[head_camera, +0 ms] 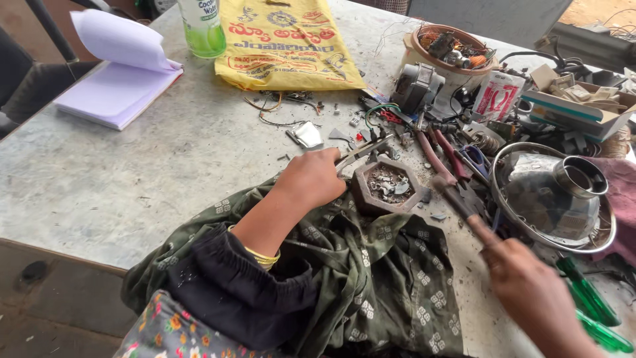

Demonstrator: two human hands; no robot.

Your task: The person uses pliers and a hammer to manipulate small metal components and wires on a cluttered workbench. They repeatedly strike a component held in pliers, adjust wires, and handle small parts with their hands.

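The fingers of the left hand are clenched on a metal tweezer-like tool, its tips resting just far of the hexagonal tray of small metal parts at bench centre. The right hand, near right and blurred, grasps a brown-handled tool pointing toward the tray. Judged step: sorting parts. The next move calls for steady tips.

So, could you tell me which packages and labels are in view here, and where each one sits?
Yellow bag: flat, top centre, red print.
Bottle: top, left of the bag, green liquid, white label.
Small packet: right of centre, white with red.
Cardboard box: far right, open, teal stripe.
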